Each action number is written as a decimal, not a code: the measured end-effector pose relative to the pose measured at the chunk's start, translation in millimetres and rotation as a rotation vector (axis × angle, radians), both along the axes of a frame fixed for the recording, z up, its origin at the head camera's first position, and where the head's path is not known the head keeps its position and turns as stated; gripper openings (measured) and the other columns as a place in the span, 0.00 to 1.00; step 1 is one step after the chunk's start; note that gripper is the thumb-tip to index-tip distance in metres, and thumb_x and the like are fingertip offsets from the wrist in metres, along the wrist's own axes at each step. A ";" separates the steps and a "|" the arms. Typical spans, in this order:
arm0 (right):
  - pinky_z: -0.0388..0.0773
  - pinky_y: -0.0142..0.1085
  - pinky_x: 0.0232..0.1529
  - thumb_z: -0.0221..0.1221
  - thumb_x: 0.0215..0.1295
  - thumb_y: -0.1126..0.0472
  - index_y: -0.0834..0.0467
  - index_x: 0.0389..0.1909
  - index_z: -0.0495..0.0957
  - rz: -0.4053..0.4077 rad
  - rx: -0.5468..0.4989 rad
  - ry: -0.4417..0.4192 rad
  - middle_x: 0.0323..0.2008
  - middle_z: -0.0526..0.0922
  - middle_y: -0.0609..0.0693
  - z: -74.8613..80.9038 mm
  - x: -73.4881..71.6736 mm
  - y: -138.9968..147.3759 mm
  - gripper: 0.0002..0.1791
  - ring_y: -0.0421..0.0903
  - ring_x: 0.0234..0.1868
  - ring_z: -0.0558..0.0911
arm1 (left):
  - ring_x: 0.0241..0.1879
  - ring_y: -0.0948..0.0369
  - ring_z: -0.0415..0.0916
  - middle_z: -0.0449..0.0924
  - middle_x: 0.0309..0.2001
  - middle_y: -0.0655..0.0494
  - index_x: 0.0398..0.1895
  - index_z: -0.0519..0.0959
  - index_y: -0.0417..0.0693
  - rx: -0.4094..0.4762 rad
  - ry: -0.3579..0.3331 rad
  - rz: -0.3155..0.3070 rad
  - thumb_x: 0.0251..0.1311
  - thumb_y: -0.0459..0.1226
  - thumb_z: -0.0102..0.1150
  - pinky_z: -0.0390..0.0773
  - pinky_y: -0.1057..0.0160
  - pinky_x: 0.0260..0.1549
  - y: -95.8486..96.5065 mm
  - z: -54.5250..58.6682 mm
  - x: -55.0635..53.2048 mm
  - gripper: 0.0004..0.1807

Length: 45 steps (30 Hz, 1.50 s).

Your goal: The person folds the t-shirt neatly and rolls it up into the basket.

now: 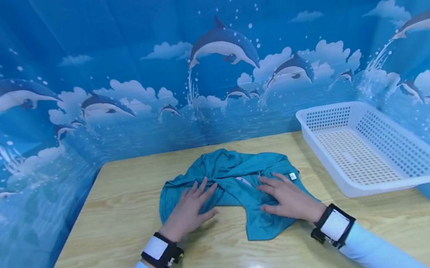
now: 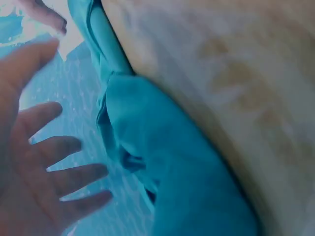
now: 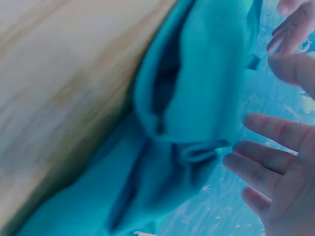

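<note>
A crumpled teal garment point(image 1: 223, 168) lies on the wooden table, with a small white tag point(image 1: 292, 176) near its right end and a pinkish print showing in a fold. My left hand point(image 1: 190, 211) is spread over its left part, palm down. Over the right part my right hand point(image 1: 289, 196) is spread too, fingers apart. In the left wrist view the left hand point(image 2: 44, 162) shows straight, separated fingers beside the teal cloth point(image 2: 162, 147). Likewise the right wrist view has the right hand point(image 3: 280, 167) with extended fingers and a gap to the bunched fabric point(image 3: 197, 98).
A white perforated plastic basket point(image 1: 398, 185) stands at the back right of the table point(image 1: 103, 237). Behind and at both sides hangs a blue curtain point(image 1: 137, 23) printed with dolphins. Each wrist wears a strapped device, and both sleeves are light blue.
</note>
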State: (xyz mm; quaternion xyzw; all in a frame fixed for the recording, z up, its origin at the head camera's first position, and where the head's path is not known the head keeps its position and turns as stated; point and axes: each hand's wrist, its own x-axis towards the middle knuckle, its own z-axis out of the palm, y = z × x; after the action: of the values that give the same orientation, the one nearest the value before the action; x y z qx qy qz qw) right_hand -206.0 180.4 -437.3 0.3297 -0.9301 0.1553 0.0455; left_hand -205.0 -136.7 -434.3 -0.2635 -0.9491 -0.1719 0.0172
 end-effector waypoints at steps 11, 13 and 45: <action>0.68 0.29 0.27 0.63 0.59 0.53 0.53 0.36 0.83 0.075 0.008 0.044 0.29 0.75 0.43 19.8 25.0 -19.5 0.09 0.35 0.27 0.68 | 0.30 0.60 0.71 0.78 0.32 0.52 0.36 0.84 0.47 0.134 0.300 0.157 0.59 0.36 0.62 0.71 0.63 0.27 -18.4 16.5 -31.9 0.05; 0.65 0.27 0.25 0.64 0.57 0.51 0.53 0.33 0.82 0.068 0.055 -0.030 0.27 0.73 0.42 16.7 30.0 -21.4 0.10 0.34 0.25 0.66 | 0.33 0.58 0.72 0.78 0.34 0.51 0.39 0.83 0.46 0.103 0.239 0.173 0.60 0.36 0.61 0.73 0.61 0.29 -20.3 11.6 -37.2 0.07; 0.54 0.28 0.23 0.50 0.56 0.73 0.50 0.20 0.67 -0.117 -0.074 -0.102 0.24 0.64 0.43 84.9 25.7 44.8 0.15 0.36 0.22 0.57 | 0.23 0.66 0.64 0.72 0.28 0.62 0.43 0.75 0.56 0.268 0.107 0.056 0.69 0.42 0.51 0.68 0.65 0.24 -33.5 76.8 11.0 0.05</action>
State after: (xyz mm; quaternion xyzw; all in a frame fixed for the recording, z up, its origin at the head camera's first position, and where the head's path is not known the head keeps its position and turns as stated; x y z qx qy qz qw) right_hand -180.4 225.1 -352.4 0.2644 -0.9425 0.2034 0.0192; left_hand -194.0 -170.1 -357.4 -0.2409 -0.9223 -0.2824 0.1075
